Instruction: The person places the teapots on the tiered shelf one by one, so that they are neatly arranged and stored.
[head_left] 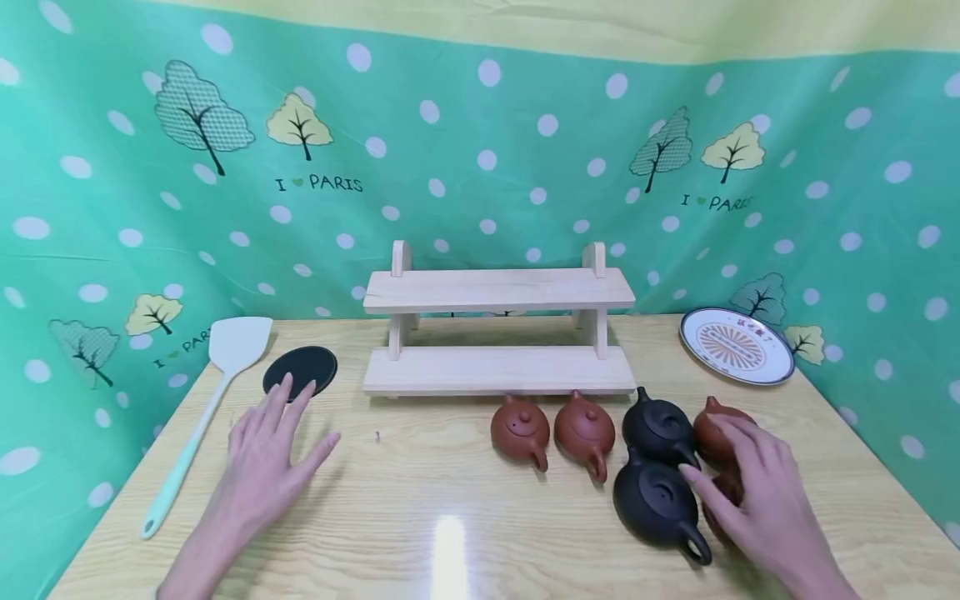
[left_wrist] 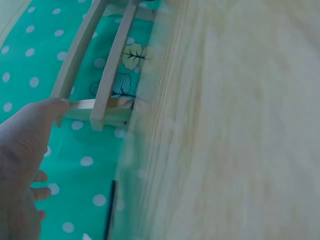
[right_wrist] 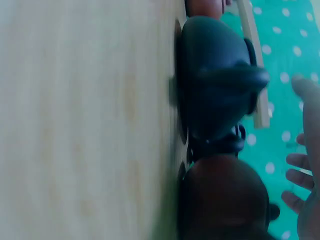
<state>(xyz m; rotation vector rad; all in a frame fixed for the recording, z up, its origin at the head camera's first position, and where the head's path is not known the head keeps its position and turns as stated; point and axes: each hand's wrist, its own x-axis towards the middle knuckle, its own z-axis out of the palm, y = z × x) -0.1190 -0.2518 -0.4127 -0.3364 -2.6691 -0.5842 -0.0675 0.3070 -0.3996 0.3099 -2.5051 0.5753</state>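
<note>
My right hand [head_left: 772, 492] hovers with spread, relaxed fingers over two reddish-brown teapots at the right, partly covering the far one [head_left: 722, 429] and most of the near one. In the right wrist view, its fingers [right_wrist: 300, 162] are above a brown teapot [right_wrist: 225, 195] and apart from it. Just left of this hand stand two black teapots, a far one [head_left: 660, 427] and a near one [head_left: 654, 500]. Two more brown teapots, one [head_left: 519, 429] beside another [head_left: 583, 427], stand before the shelf. My left hand [head_left: 266, 471], fingers spread, overlaps the black round disc [head_left: 311, 367] and holds nothing.
A two-tier wooden shelf [head_left: 498, 367] stands at the back middle of the wooden table [head_left: 360, 517]. At the left lies a spatula [head_left: 198, 433] with a white blade and pale green handle. A patterned plate [head_left: 772, 367] is at the back right, by the green curtain [head_left: 487, 200].
</note>
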